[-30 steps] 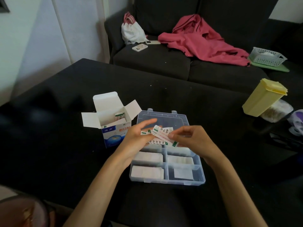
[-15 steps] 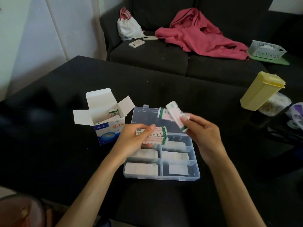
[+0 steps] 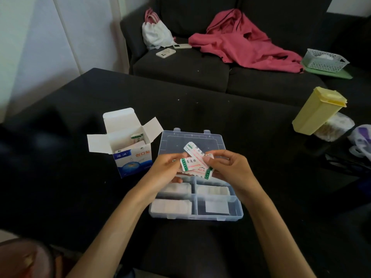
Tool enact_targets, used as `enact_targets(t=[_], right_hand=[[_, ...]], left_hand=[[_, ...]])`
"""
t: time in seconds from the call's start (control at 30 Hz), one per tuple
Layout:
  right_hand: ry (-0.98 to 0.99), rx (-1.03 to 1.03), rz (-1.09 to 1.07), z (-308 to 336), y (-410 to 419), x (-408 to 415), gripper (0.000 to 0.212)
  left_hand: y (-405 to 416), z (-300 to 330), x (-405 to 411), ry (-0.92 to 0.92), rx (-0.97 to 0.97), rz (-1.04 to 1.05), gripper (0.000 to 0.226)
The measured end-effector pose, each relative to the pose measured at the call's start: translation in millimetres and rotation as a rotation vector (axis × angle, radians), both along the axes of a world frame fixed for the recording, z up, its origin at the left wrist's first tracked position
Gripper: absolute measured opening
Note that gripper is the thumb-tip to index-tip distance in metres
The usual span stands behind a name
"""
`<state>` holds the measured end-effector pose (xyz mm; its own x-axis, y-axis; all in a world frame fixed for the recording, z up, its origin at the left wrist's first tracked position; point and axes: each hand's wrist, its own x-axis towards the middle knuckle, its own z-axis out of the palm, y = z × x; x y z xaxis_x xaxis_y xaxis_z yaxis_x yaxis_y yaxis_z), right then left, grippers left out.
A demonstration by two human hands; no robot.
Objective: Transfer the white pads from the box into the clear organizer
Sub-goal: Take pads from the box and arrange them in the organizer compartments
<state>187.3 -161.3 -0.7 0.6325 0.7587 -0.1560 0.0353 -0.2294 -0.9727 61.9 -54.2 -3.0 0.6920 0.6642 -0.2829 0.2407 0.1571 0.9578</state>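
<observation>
Beside the organizer (image 3: 200, 216): open box (image 3: 128, 145) (yellow container (image 3: 317, 111) well apart)

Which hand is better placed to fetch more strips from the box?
Probably the left hand: the open box stands on its side of the clear organizer. The right hand would have to cross over. Both hold wrapped strips.

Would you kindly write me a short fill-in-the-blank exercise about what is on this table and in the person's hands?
1. Both hands, the left hand and the right hand, hold wrapped plasters above the clear ____.
2. The cardboard box stands with its flaps ____.
3. The organizer lies to the ____ of the box.
4. The tall container near the table's right edge is ____ in colour.

Missing words: organizer; open; right; yellow
</observation>
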Motion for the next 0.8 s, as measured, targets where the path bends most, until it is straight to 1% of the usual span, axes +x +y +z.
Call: enact_targets(t=[0.1,0.13,0.17,0.2,0.27,0.37,0.47,0.5,0.53,0.57,0.63,0.67,0.7,0.73,0.8], right_hand=[[-0.085,0.002,-0.034,1.4,-1.0,-0.5,0.023],[-0.106,0.004,-0.039,2.1,-1.7,-0.4,0.026],[-0.112,0.008,-0.038,3.1,-2.3,-0.6,0.027],[-0.113,0.018,-0.030,3.4,-2.6,-0.9,0.027],[-0.126,0.049,0.008,4.9,-2.7,-2.0,0.025],[-0.104,0.092,0.072,9.0,-3.6,-0.9,0.023],[0.012,0.067,0.111,11.6,-5.1,0.2,0.022],[0.033,0.048,0.111,11.8,-5.2,0.2,0.022],[0.062,0.017,0.111,11.5,-5.4,0.4,0.028],[0.131,-0.023,0.118,11.8,-5.5,0.4,0.038],[0.371,-0.094,0.167,14.1,-6.8,1.6,0.056],[0.484,-0.106,0.193,16.5,-7.8,1.8,0.061],[0.563,-0.104,0.206,18.4,-8.6,2.4,0.064],[0.601,-0.088,0.210,18.6,-9.1,3.6,0.062],[0.602,-0.019,0.207,18.4,-8.9,5.2,0.045]], left_hand=[[1.0,5.2,1.5,-0.035,-0.221,0.015,0.033],[1.9,5.6,1.4,-0.041,-0.252,0.012,0.036],[2.5,4.8,1.8,-0.045,-0.251,-0.010,0.033],[2.1,3.9,1.3,-0.044,-0.211,-0.034,0.026],[2.2,1.9,-1.3,-0.036,-0.061,-0.074,0.006],[1.9,2.1,-4.6,-0.034,0.121,-0.083,0.018],[1.7,5.1,-7.3,-0.151,0.217,-0.081,0.041],[1.1,6.7,-7.5,-0.198,0.248,-0.083,0.045],[0.2,8.7,-7.9,-0.234,0.285,-0.080,0.046],[-0.2,9.7,-7.9,-0.264,0.317,-0.073,0.043],[-1.2,12.2,-8.3,-0.295,0.369,-0.073,0.034],[-1.3,12.1,-9.0,-0.291,0.398,-0.093,0.029],[-1.1,11.1,-9.3,-0.276,0.428,-0.128,0.026],[-0.9,9.8,-9.4,-0.258,0.460,-0.175,0.024],[0.2,5.7,-9.4,-0.224,0.515,-0.265,0.021]])
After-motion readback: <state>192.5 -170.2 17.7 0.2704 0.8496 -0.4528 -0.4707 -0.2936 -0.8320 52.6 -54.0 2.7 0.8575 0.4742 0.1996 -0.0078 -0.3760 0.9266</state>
